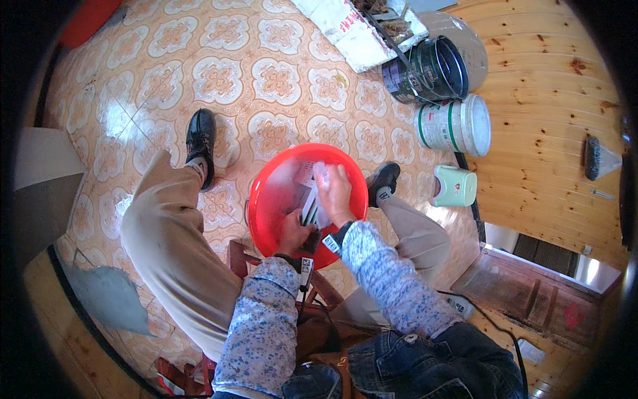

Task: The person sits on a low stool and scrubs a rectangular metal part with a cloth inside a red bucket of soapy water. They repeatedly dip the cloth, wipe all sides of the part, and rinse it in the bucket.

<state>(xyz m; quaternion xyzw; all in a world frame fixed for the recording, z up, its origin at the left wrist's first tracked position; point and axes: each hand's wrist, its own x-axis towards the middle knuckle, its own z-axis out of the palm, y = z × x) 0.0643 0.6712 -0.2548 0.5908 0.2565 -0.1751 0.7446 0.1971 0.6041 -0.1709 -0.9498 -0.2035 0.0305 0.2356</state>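
Note:
A red plastic basin (257,199) stands on the floor between my feet, with both my hands over it. My left hand (294,232) grips the near end of a slotted white-and-dark piece (310,208), whose exact kind I cannot tell. My right hand (336,194) is closed on a crumpled pale cloth or film (323,215) and presses it along the right side of that piece. Beyond the hands, a white perforated part (304,173) shows inside the basin; whether it joins the held piece is unclear. Fingers hide much of the contact.
On the right stand a dark bucket (423,70), a white lidded pail (443,124) and a small green stool (456,186), beside a wood-plank wall (538,109). A white foam box (359,40) lies at the back. Dark red wooden legs (238,259) are near my lap.

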